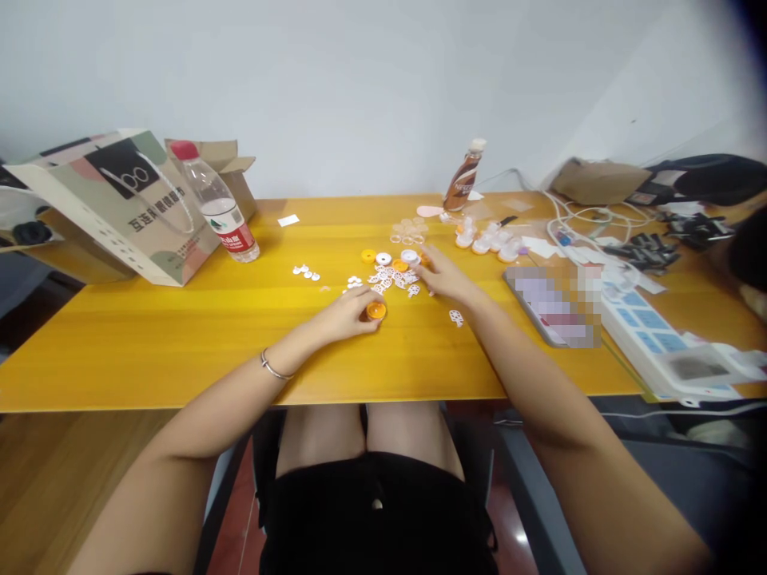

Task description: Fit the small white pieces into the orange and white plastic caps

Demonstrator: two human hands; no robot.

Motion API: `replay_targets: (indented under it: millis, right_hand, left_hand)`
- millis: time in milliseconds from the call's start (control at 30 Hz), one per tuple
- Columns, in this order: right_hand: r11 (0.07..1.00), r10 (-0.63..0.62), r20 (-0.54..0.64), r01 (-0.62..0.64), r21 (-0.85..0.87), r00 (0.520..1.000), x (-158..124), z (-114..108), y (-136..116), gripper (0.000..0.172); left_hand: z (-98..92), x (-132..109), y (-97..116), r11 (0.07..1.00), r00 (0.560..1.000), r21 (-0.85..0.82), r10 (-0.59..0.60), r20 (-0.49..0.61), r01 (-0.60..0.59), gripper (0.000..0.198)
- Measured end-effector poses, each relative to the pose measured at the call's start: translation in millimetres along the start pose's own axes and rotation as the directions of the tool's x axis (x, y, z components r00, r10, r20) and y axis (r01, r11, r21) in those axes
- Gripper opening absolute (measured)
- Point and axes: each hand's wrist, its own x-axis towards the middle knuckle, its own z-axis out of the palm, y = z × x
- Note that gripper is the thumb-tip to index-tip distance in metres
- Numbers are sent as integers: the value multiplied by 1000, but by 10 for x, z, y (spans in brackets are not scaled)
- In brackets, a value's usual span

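My left hand (351,315) is closed round the rim of a small orange round cup (376,310), which rests low over the table. My right hand (443,274) reaches over the far parts with its fingers bent and apart. Its fingertips are at the edge of a white round cap (410,256), beside an orange cap (400,265). Nearby stand a yellow cap (367,255) and a white ring-shaped cap (383,259). Between my hands lies a heap of flat white cut-out pieces (389,277). One more white cut-out piece (456,318) lies under my right forearm.
Small white discs (307,273) lie to the left, clear rings (408,230) and clear-and-orange cases (488,238) behind. A water bottle (224,212), paper bag (149,208), drink bottle (464,177), phone (545,307) and power strip (644,323) stand or lie around.
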Motion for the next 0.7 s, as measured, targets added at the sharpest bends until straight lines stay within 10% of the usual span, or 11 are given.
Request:
replay_targets:
  millis: [133, 400, 533, 700]
  right_hand:
    - [994, 89, -53, -92, -55, 995, -43, -145, -48, 32]
    - [950, 246, 288, -172, -260, 925, -105, -407, 6, 38]
    - [964, 194, 324, -120, -235, 926, -104, -327, -21, 30]
    - [991, 39, 352, 8, -132, 935, -144, -213, -163, 17]
  left_hand:
    - [62, -2, 21, 1000, 1000, -8, 3, -18, -3, 22]
    - [-42, 14, -93, 991, 990, -100, -104, -99, 94, 29]
    - [-83, 27, -320, 988, 957, 23, -142, -254, 153, 26]
    - [-11, 48, -399, 988, 989, 152, -16, -146, 39, 36]
